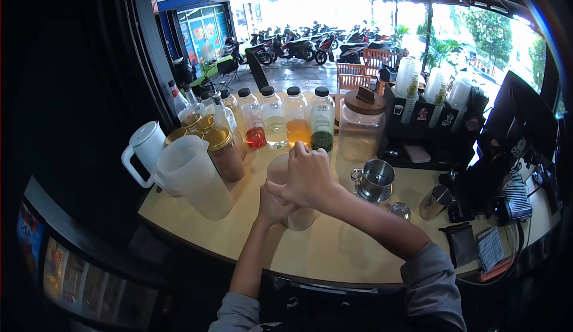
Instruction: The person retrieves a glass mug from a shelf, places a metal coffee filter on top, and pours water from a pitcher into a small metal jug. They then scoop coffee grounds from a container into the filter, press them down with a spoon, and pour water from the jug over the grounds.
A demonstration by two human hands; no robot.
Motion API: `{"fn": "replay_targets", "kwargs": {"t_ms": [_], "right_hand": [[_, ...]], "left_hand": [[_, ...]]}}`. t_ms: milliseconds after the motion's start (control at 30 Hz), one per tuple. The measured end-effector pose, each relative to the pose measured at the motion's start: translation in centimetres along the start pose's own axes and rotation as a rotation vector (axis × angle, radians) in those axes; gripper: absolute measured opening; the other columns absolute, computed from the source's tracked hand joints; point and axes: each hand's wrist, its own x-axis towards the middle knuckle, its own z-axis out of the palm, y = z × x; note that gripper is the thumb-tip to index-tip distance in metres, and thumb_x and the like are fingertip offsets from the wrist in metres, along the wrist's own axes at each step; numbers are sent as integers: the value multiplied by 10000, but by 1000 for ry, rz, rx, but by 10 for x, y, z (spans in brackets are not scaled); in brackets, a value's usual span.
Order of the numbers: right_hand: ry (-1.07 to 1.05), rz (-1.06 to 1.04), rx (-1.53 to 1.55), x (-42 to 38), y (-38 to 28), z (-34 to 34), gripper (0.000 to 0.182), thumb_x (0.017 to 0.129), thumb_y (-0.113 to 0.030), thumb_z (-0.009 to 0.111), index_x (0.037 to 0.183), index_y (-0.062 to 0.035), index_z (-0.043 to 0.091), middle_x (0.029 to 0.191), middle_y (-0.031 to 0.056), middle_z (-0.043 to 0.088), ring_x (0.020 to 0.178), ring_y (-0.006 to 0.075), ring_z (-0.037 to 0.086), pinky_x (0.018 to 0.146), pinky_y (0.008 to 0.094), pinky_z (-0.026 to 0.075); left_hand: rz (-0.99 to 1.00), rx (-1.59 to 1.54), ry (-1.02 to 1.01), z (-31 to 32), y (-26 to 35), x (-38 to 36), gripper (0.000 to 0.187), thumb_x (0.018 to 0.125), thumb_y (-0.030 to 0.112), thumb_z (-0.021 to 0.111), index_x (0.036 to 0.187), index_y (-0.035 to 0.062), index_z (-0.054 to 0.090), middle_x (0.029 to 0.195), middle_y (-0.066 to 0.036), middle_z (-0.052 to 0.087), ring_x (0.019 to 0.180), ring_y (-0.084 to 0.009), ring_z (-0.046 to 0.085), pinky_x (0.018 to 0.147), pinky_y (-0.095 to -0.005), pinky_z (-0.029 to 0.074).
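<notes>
A translucent cylindrical container (300, 220) stands on the light wooden counter in front of me. My left hand (276, 205) is wrapped round its left side. Above and across it is my right hand (309, 180), its fingers curled closed near the container's top. Whatever those fingers grip is hidden behind the hand. Behind stand capped bottles with red (255, 136), pale yellow (276, 130), orange (298, 130) and green (322, 138) liquid. To the right, a metal drip filter (377, 177) rests on a saucer.
A frosted pitcher (194, 180), a white jug (148, 150) and gold-lidded jars (225, 159) crowd the left. At right are a wooden-lidded glass jar (361, 132), stacked cups (407, 84), a metal cup (436, 202), a small metal lid (399, 211), cloths (490, 249) and a monitor (507, 117).
</notes>
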Motion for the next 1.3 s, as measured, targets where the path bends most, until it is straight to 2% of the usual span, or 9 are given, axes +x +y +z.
{"fn": "replay_targets", "kwargs": {"t_ms": [333, 533, 667, 767, 867, 933, 1067, 1133, 1300], "right_hand": [[-72, -493, 354, 10, 49, -5, 803, 658, -581, 570, 1188, 18, 486, 924, 205, 556, 765, 364, 601, 706, 427, 455], [-650, -128, -48, 16, 9, -62, 854, 683, -665, 506, 1200, 14, 493, 1049, 227, 560, 777, 359, 633, 716, 442, 495], [-623, -152, 0, 24, 17, -42, 882, 666, -686, 517, 1138, 60, 519, 973, 236, 599, 762, 349, 643, 725, 427, 512], [-265, -717, 371, 27, 29, -37, 829, 658, -648, 570, 1061, 76, 548, 939, 219, 618, 818, 342, 642, 754, 408, 510], [-178, -388, 336, 26, 11, -58, 788, 634, -570, 652, 1111, 47, 545, 1056, 205, 587, 985, 328, 596, 840, 385, 482], [-789, 27, -11, 36, -10, -74, 816, 604, -539, 701, 1193, -5, 517, 1236, 175, 494, 1106, 300, 531, 929, 380, 425], [-671, -395, 12, 40, 16, -49, 870, 598, -622, 668, 1156, 31, 525, 1086, 207, 585, 978, 308, 604, 833, 380, 486], [-284, -603, 319, 39, 24, -41, 857, 604, -667, 619, 1091, 34, 552, 982, 212, 625, 877, 313, 638, 766, 391, 511], [-707, -85, -50, 37, -9, -56, 840, 615, -647, 597, 1153, -4, 536, 1121, 224, 564, 954, 305, 613, 792, 399, 498]], "left_hand": [[-341, -495, -351, -21, 2, 3, 999, 542, 118, 824, 1359, 20, 258, 1308, -100, 404, 1227, -215, 413, 1017, -376, 368], [-239, -206, -331, -18, 18, -3, 928, 559, 121, 821, 1331, 9, 318, 1265, -104, 455, 1204, -216, 432, 1029, -359, 350], [-299, -207, -349, -20, 18, -8, 917, 556, 139, 829, 1316, -7, 337, 1263, -105, 461, 1203, -209, 429, 1020, -352, 352], [-266, -283, -302, -16, 29, -5, 934, 551, 144, 835, 1321, -13, 330, 1269, -106, 456, 1202, -208, 430, 1010, -351, 355], [-222, -329, -273, -12, 32, -4, 939, 555, 134, 834, 1327, -16, 320, 1276, -107, 447, 1204, -209, 427, 1014, -355, 349], [-166, -307, -226, -14, 32, -6, 933, 563, 123, 830, 1329, -18, 316, 1281, -108, 441, 1207, -209, 425, 1019, -358, 345], [-273, -331, -297, -13, 45, -4, 903, 568, 122, 829, 1311, -28, 340, 1287, -117, 441, 1212, -220, 421, 1032, -364, 334], [-273, -428, -252, -12, 44, -6, 897, 567, 127, 831, 1306, -32, 349, 1285, -119, 447, 1212, -219, 422, 1031, -359, 334], [-339, -244, -445, -21, 11, -5, 1065, 562, 175, 840, 1395, 22, 193, 1367, -95, 331, 1296, -223, 300, 1075, -361, 250]]}}
